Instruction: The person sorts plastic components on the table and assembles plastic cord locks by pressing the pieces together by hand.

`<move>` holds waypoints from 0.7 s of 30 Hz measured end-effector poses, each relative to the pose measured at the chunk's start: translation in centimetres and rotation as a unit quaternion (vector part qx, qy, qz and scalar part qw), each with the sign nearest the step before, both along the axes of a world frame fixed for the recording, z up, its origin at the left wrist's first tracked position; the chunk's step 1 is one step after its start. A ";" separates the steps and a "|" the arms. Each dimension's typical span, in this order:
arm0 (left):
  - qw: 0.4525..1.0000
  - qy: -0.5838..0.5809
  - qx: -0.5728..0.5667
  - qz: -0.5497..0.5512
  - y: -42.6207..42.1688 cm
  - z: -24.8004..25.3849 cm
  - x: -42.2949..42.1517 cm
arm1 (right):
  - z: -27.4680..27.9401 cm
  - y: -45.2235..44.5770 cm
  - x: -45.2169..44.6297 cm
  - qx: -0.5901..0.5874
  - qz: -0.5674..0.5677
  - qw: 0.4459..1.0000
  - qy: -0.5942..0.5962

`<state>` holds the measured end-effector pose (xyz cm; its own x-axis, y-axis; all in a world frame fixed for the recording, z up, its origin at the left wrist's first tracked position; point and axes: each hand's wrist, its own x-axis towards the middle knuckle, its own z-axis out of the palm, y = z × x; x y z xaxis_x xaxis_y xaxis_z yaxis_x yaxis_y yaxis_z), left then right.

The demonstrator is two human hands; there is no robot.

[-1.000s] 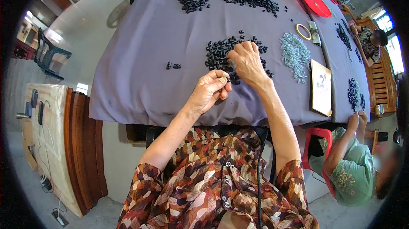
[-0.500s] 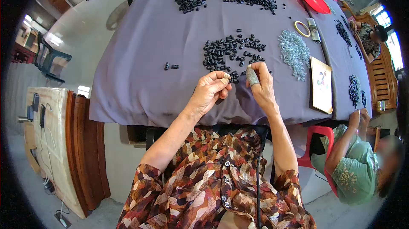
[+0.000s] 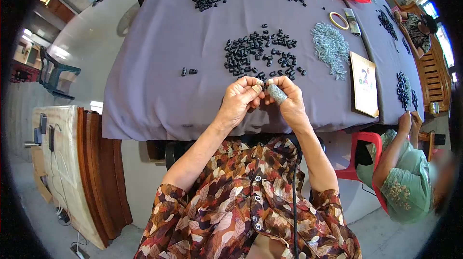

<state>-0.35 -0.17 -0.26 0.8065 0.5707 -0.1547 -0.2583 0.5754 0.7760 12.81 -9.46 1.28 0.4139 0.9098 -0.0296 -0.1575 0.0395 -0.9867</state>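
In the head view, the left hand (image 3: 241,99) pinches what looks like a small black piece (image 3: 263,87) above the bench (image 3: 159,71), and the right hand (image 3: 288,100), a grey wrap (image 3: 277,94) on one finger, meets it with fingers drawn together, their contents too small to tell. From the hands, the black pile (image 3: 243,56) spreads at twelve o'clock, the clear pile (image 3: 330,49) lies at two, and a card (image 3: 365,84) at three.

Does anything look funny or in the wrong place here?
Two small black pieces lie by themselves, left of the nearest black pile, so they look like strays. The right hand also has a grey covering on one digit, unlike the left hand. I see nothing broken.
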 end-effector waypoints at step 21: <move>0.994 0.044 0.095 0.027 -0.5 0.6 0.0 | -0.1 -0.3 0.4 -0.007 0.037 0.999 0.001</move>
<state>-0.33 -0.63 0.38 0.7618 0.6388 -0.1076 -0.2119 0.4027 0.8904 13.23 -9.75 1.22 0.3463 0.9371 -0.0442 -0.1613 0.0130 -0.9868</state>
